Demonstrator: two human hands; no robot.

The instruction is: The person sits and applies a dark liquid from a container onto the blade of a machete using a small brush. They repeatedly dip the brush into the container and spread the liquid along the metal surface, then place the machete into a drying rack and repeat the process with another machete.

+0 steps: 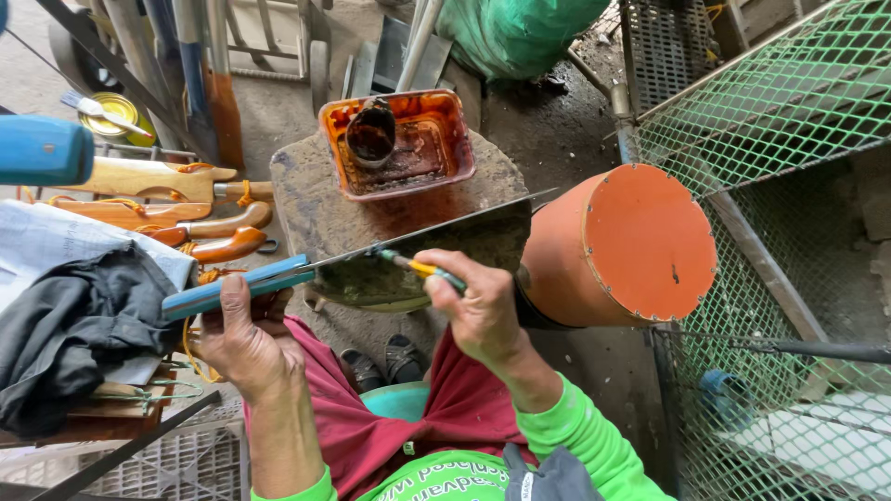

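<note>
My left hand (243, 339) grips the blue handle (237, 288) of a long knife, whose thin blade (436, 225) lies edge-up across a worn grey stone block (316, 209). My right hand (478, 311) holds a small tool with a green and yellow handle (422, 269), its tip touching the blade near the handle end. An orange plastic tray (445, 130) with a dark rusty cup (371, 139) in it sits on the far side of the block.
An orange round drum (640, 241) lies to the right. Green wire mesh (789, 102) fills the right side. Wooden-handled knives (204, 227), dark cloth (65, 334) and a yellow tin with a brush (116, 111) lie at left. A green sack (510, 32) is behind.
</note>
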